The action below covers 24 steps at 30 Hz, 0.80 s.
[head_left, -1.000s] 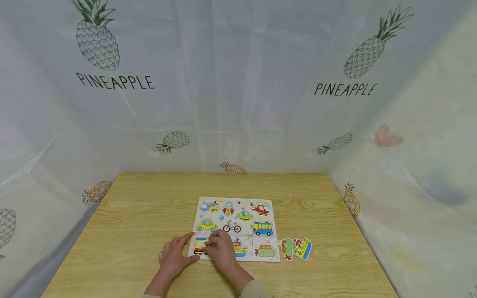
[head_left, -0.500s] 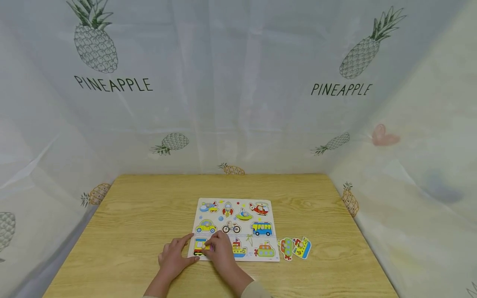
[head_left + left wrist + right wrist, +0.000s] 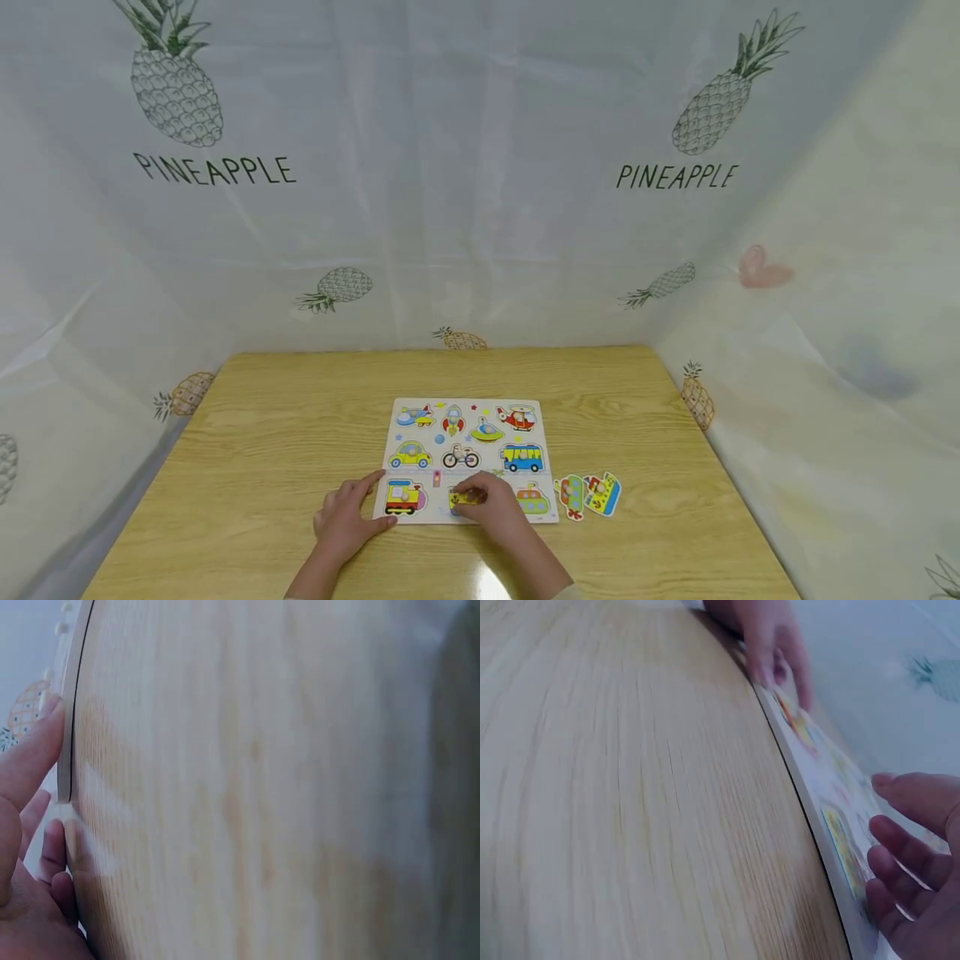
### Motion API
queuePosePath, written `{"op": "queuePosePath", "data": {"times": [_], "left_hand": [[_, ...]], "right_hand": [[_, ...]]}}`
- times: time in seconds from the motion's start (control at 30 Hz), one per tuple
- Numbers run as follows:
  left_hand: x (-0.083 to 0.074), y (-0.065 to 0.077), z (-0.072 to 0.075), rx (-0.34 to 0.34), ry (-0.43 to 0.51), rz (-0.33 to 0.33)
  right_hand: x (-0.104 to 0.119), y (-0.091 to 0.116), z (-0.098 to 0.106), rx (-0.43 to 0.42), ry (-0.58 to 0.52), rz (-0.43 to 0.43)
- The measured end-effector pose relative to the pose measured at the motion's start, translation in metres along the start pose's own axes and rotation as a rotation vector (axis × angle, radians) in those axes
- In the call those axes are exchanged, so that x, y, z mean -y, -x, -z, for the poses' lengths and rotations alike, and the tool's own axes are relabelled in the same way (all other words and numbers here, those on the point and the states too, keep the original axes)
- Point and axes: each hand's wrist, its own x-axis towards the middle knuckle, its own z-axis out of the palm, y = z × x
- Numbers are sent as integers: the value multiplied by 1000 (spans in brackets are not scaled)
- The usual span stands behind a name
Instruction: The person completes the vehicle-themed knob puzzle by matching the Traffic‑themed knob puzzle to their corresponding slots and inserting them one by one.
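A puzzle board [image 3: 480, 406] with vehicle pictures lies on the table. My left hand [image 3: 347, 518] rests at its near left corner, thumb on the near edge and forefinger on the left edge; the left wrist view shows the thumb [image 3: 34, 754] against the board's side. My right hand [image 3: 491, 504] hovers over the ship picture [image 3: 457, 498] and partly hides it. In the right wrist view its thumb and fingers [image 3: 900, 847] are apart, loosely bent, with nothing between them. Left of it is the train [image 3: 405, 497], uncovered.
Two loose pieces, a submarine [image 3: 572, 496] and a ship [image 3: 602, 494], lie together on the table [image 3: 660, 533] just right of the board. Behind the table hangs a pineapple-print curtain [image 3: 450, 208].
My right hand has left the train and moved right to above the ship picture, uncovering the train. The left hand stays at the board's corner. The head view has shifted slightly.
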Motion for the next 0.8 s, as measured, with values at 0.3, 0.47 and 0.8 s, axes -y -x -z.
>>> {"op": "queuePosePath", "data": {"times": [0.3,0.47,0.8], "left_hand": [[3,-2,-2,4,-17,10],[4,-3,-1,12,-12,20],[1,-1,1,20,4,10]], "right_hand": [[-14,21,46,-8,-11,-41],[-24,25,67,-37,-30,-72],[-42,48,107,-130,-70,-180]]}}
